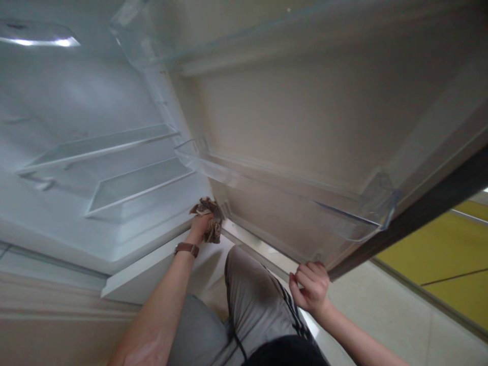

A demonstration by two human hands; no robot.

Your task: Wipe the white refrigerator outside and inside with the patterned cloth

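My left hand, with a brown-strapped watch above it, is closed on a crumpled brown patterned cloth. It presses the cloth into the hinge-side corner, where the fridge door meets the white fridge body. Curled fingers of my right hand grip the lower edge of the open door near its outer corner. A clear door bin spans the door's inner face above both hands.
Two glass shelves sit inside the fridge at left, below a lit lamp. Another clear bin crosses the upper door. A white drawer front juts out below. Yellow panels stand at right beyond the pale floor.
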